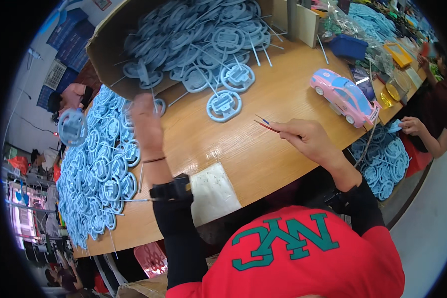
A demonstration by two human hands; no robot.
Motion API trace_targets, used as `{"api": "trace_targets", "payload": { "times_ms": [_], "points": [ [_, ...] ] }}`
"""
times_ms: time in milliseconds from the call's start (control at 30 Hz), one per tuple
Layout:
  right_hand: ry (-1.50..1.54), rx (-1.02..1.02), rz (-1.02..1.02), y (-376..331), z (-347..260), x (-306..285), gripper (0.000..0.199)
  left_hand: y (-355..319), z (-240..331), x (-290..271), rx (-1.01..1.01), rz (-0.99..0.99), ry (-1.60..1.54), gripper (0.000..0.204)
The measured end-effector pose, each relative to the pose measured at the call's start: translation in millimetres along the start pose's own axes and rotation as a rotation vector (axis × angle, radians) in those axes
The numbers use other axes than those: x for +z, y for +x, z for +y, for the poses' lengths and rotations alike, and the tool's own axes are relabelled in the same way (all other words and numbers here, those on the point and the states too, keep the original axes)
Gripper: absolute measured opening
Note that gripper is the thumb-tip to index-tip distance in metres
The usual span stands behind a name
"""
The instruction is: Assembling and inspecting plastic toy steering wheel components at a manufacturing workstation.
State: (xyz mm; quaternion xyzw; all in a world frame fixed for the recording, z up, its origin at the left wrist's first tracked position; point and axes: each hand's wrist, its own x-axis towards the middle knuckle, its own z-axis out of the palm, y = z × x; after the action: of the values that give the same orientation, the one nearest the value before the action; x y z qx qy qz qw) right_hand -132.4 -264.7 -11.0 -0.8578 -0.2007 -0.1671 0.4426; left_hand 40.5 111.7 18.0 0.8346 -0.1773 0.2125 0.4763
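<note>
My left hand (146, 124) is smeared by motion beside the open side of a cardboard box (107, 54), and its fingers cannot be made out. Next to it is part of a light blue toy steering wheel (159, 107). My right hand (308, 140) pinches a red and a blue wire (268, 126) above the table, their bare ends pointing left. Two more blue steering wheels (224, 106) with thin rods lie flat between my hands and the box. A pink toy car (343, 95) with a blue top stands to the right of my right hand.
Many blue steering wheels (228, 39) fill the box. Another heap (97, 169) covers the table's left side; one wheel (72, 127) shows apart from it. A whitish sheet (214, 191) lies near the front edge. At right, a co-worker's hand (413, 126) holds something light blue.
</note>
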Motion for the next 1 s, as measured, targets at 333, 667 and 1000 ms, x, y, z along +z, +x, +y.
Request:
{"api": "trace_targets", "payload": {
  "times_ms": [333,667,1000],
  "points": [
    [0.000,0.056,-0.048,-8,4,-3,0.027,-34,-1,133,-0.237,-0.333,0.664,0.075],
    [-0.062,0.020,-0.089,-1,1,16,0.028,-72,64,94,-0.528,-0.167,-0.466,0.031],
    [-0.227,-0.004,-0.261,7,-9,21,0.029,-113,86,105,-0.457,-0.291,-0.492,0.024]
  ]
}}
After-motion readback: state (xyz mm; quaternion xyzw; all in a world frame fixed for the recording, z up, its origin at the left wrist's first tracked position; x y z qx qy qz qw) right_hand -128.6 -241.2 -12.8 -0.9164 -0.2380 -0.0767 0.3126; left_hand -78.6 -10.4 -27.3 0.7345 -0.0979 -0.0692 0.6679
